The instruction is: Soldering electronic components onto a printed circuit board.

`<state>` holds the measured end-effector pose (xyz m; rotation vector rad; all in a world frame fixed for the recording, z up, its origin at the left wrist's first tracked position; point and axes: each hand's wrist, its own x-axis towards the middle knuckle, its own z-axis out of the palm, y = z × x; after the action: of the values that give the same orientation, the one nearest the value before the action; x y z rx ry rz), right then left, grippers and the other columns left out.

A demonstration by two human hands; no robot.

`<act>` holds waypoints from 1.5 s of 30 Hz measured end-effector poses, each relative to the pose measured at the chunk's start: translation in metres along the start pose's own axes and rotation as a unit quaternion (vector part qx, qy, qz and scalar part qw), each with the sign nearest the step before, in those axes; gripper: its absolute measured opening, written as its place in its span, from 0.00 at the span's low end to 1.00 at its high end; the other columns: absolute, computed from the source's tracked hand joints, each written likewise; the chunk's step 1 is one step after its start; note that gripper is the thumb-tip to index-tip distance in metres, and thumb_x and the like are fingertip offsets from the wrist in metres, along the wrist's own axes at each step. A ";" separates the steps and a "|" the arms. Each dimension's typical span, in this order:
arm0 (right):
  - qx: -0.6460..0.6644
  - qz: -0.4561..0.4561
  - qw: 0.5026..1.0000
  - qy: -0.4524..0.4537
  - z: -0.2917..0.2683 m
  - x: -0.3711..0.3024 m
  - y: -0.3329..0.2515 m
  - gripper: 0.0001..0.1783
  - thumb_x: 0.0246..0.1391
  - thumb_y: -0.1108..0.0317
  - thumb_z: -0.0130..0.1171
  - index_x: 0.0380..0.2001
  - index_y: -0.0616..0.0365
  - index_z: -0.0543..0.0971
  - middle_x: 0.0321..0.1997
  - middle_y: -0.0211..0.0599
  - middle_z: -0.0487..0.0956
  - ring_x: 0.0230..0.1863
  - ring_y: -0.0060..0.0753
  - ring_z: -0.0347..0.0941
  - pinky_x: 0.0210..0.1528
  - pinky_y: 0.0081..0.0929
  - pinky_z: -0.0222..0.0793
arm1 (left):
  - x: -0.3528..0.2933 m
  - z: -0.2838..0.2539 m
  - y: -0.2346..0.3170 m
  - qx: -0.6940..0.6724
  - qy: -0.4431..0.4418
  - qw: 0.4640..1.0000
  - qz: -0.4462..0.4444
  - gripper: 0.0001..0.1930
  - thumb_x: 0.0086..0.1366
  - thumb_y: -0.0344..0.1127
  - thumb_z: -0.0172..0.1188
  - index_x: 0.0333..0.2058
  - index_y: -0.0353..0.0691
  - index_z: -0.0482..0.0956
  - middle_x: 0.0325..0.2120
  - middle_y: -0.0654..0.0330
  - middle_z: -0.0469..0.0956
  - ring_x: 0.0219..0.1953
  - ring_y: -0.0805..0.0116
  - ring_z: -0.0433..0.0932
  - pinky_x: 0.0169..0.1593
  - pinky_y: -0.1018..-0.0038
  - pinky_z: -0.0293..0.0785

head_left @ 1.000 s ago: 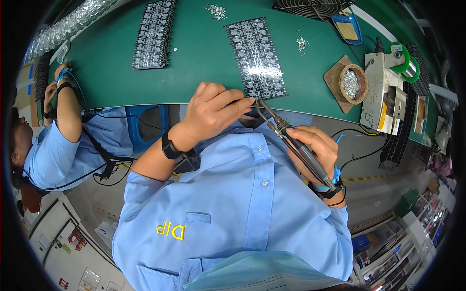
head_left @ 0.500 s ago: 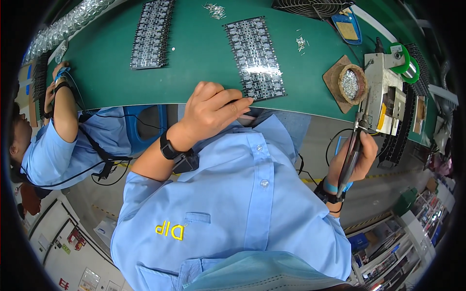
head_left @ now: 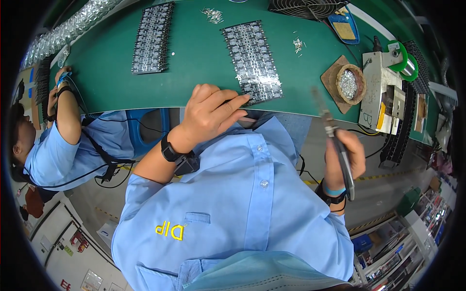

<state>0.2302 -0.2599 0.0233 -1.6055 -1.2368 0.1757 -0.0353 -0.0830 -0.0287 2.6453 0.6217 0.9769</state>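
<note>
My left hand (head_left: 209, 110) is at the table's near edge, its fingers closed at the near left corner of a circuit board panel (head_left: 252, 58). The panel lies tilted on the green mat, its surface packed with small shiny parts. In my right hand (head_left: 344, 157) is a soldering iron (head_left: 341, 155) with a dark handle. Its metal tip points away from me and is smeared by motion, between the panel and a round bowl (head_left: 360, 83) of silvery bits. Farther left lies a stack of similar circuit board panels (head_left: 152, 41).
Small metal pins lie in two piles, one (head_left: 212, 16) beyond the panel and one (head_left: 298, 46) right of it. A pale machine (head_left: 376, 102) with a green solder spool (head_left: 405, 63) stands right. A fan (head_left: 308, 7) and sponge tray (head_left: 345, 30) sit behind. Another person (head_left: 63, 140) works at left.
My right hand has swung the soldering iron left, away from the pale machine toward the panel. The panel has shifted slightly left, with my left hand still at its corner.
</note>
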 end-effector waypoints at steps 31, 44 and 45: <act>0.080 -0.043 0.968 -0.234 0.049 0.022 -0.016 0.19 0.43 0.86 0.71 0.42 0.65 0.83 0.37 0.46 0.85 0.36 0.36 0.83 0.38 0.25 0.76 | -0.001 0.001 0.003 0.052 -0.023 0.998 -0.006 0.21 0.52 0.36 0.72 0.47 0.46 0.87 0.37 0.69 0.80 0.36 0.69 0.72 0.38 0.70 0.65; 0.079 -0.063 0.965 -0.241 0.048 0.029 -0.016 0.20 0.42 0.87 0.71 0.42 0.65 0.83 0.38 0.46 0.84 0.37 0.36 0.83 0.39 0.25 0.76 | -0.001 0.002 0.003 0.045 -0.014 0.999 -0.006 0.22 0.51 0.35 0.73 0.48 0.46 0.86 0.37 0.69 0.80 0.35 0.69 0.72 0.39 0.70 0.66; 0.079 -0.064 0.965 -0.242 0.048 0.029 -0.016 0.20 0.42 0.87 0.71 0.42 0.65 0.83 0.38 0.46 0.84 0.37 0.36 0.83 0.39 0.25 0.76 | -0.001 0.002 0.003 0.046 -0.014 0.999 -0.006 0.21 0.51 0.35 0.73 0.47 0.46 0.86 0.37 0.69 0.80 0.35 0.69 0.72 0.39 0.70 0.66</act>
<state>0.2032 -0.2086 0.0282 -1.3803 -1.6470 0.5977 -0.0336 -0.0862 -0.0297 2.7264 0.6916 0.9287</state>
